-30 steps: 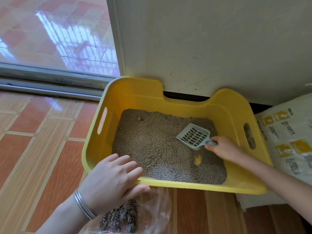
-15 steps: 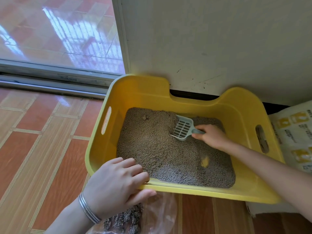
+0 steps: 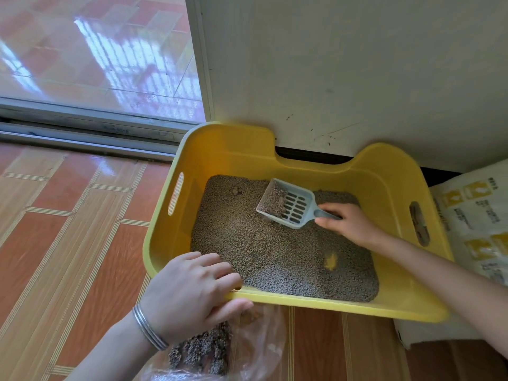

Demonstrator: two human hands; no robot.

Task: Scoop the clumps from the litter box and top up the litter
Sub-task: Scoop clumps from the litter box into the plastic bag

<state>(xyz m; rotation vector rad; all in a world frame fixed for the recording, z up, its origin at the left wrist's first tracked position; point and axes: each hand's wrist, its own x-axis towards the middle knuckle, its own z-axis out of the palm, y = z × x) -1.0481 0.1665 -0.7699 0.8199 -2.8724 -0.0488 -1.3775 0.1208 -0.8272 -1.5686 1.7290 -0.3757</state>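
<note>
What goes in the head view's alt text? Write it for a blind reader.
A right hand holds a grey slotted scoop, part-filled with litter, inside a yellow litter box while the left hand grips its near rim. A clear bag of clumps lies in front.

Home interior, tiled floor [image 3: 68, 243], sliding glass door [image 3: 96, 59], litter box [image 3: 384, 309] by wall [image 3: 357, 64]

Head view, steeply down, close

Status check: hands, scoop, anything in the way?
Right hand grips scoop, part-loaded with litter. Left hand grips litter box near rim. Plastic bag with clumps just below it; nothing blocking.
</note>
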